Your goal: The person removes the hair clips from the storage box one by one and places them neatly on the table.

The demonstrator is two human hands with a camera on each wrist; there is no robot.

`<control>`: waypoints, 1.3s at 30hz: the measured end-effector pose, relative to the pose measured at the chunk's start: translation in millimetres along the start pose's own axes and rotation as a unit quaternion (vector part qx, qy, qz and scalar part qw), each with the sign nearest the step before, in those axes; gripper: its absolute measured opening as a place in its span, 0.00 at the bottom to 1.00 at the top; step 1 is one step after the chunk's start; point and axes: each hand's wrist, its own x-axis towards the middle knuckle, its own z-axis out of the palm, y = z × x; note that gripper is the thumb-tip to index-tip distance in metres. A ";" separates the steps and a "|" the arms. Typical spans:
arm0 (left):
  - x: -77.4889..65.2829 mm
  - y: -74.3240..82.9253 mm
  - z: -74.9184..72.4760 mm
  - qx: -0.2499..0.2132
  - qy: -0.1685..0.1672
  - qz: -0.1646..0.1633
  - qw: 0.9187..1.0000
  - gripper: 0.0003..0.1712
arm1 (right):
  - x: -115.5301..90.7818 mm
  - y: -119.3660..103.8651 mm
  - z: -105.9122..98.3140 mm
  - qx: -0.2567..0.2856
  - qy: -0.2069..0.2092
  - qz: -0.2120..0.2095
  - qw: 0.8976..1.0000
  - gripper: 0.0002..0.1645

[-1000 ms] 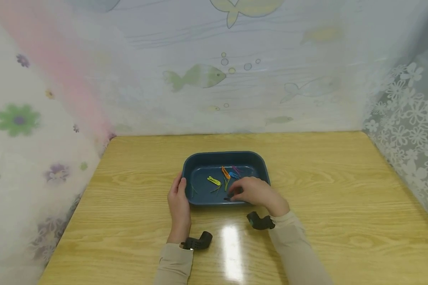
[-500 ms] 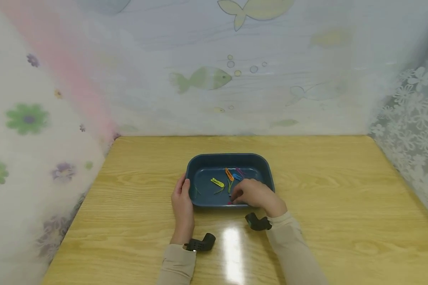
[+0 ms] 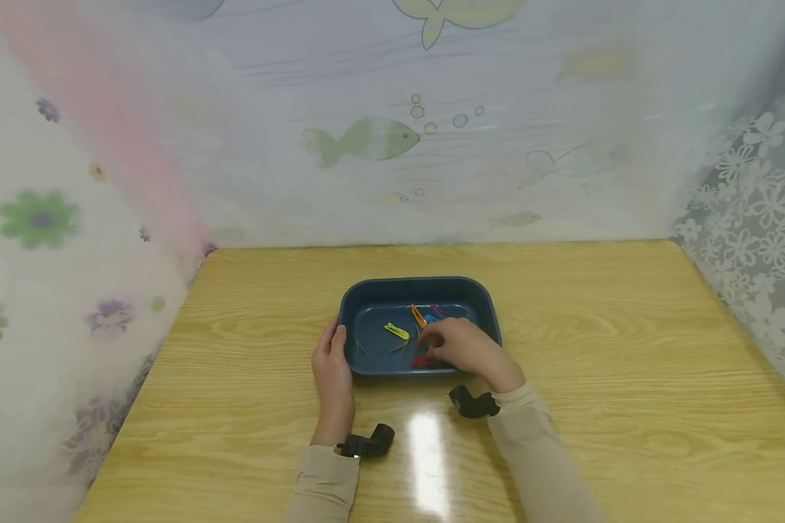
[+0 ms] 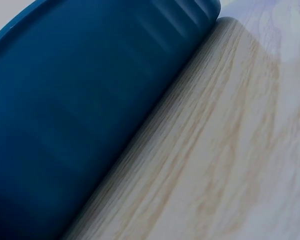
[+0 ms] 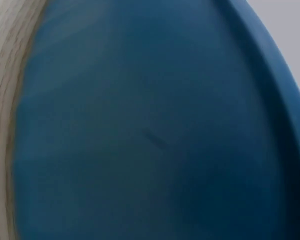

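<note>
The left end of the dark blue tray (image 3: pixel 379 363) is touched by the left hand (image 3: pixel 333 363), its fingers laid along the outer wall and its thumb set near the rim. The right hand (image 3: pixel 467 350) is held over the tray's near right part with fingers bent down; whether anything is pinched cannot be told. Just under its fingertips the red clip (image 3: pixel 421 361) is seen, low by the near wall, slim and partly covered. Farther in, a flat, slender yellow clip (image 3: pixel 396 331) is seen near the middle, with an orange clip (image 3: pixel 419 315), a blue clip (image 3: pixel 430 319) and a purple clip (image 3: pixel 437 311) grouped behind the fingers (the blue one is partly hidden). The tray, round-cornered, is set on a wood-grain table (image 3: pixel 595 327).

Compared with half a second ago, more of the red clip is exposed, the fingertips are shifted away from the near wall, and more of the blue clip is covered by the hand.
</note>
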 end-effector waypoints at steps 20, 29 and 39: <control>2.3 -0.2 -0.4 -0.006 -0.004 0.007 1.000 0.24 | -0.2 -2.7 -9.9 -0.017 0.109 -0.011 0.994 0.14; 1.3 -0.7 -1.5 -0.006 -0.011 0.007 1.000 0.24 | -6.7 -3.6 -16.9 -0.013 0.144 -0.002 0.989 0.06; 0.7 -1.8 -0.6 -0.010 -0.011 0.004 1.000 0.23 | -13.0 3.5 -26.5 0.017 0.165 -0.007 0.986 0.03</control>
